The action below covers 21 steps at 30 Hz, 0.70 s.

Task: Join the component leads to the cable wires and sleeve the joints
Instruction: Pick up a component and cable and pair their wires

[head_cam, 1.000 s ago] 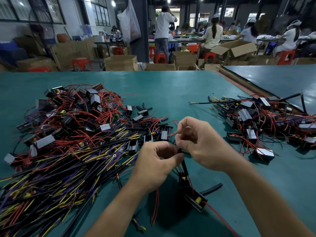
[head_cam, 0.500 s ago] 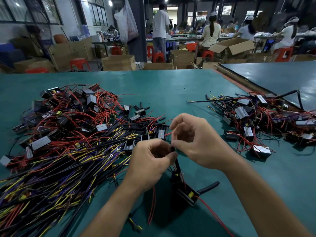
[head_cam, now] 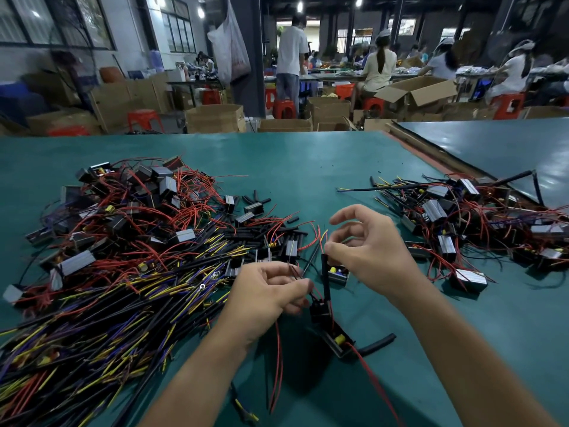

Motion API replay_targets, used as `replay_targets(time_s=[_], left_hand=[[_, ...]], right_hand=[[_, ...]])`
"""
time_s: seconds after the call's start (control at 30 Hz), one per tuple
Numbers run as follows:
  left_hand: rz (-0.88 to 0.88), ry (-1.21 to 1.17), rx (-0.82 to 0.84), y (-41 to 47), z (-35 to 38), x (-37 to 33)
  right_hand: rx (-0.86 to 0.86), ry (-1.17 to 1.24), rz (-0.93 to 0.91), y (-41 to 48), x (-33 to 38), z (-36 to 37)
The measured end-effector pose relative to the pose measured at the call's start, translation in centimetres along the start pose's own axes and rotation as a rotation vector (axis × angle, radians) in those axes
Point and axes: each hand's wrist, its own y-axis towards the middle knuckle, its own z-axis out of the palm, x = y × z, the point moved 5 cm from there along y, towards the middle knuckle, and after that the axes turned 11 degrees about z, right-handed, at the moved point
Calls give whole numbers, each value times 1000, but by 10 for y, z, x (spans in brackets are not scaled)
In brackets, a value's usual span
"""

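- The green counter [head_cam: 308, 167] carries all the work.
- The big pile [head_cam: 123, 257] on the left holds loose cables and boxed components. I see none joined there, so I judge that most of the task is still left.
- The smaller pile [head_cam: 462, 229] on the right may be the finished pieces, but I cannot confirm this.
- The right hand [head_cam: 369, 251] closes its grip on the top of a black tube with thumb and 1 finger. Its other fingers curve loosely and hold nothing.
- The left hand [head_cam: 268, 292] is just beside it, and its grip pinches thin dark leads.
- The component [head_cam: 334, 339] in work is below both hands, close to the counter.
- The black tube [head_cam: 325, 282] stands nearly upright between the hands. I cannot tell if it is a sleeve or a cable jacket.
- 2 wire ends [head_cam: 320, 238], red and yellow, stick out bare above the tube, so I judge this joint is not yet sleeved.
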Motion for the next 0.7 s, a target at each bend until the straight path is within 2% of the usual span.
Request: replay_targets(time_s=[0.2,0.37,0.47,0.6,0.7], left_hand=[[93,157,44,-3,4,-5],[53,136,86,-5,8,-6],[56,176,80,-3,7,-6],[167,259,104,-2,11,-7],[222,485,108,-3,11,-1]], right_hand=[[113,71,55,-1,-1,7],[164,95,89,-4,1,10],[127,76,82,-2,0,7],[35,-62,42,0,-4,6],[-2,-191,9,1,-7,7]])
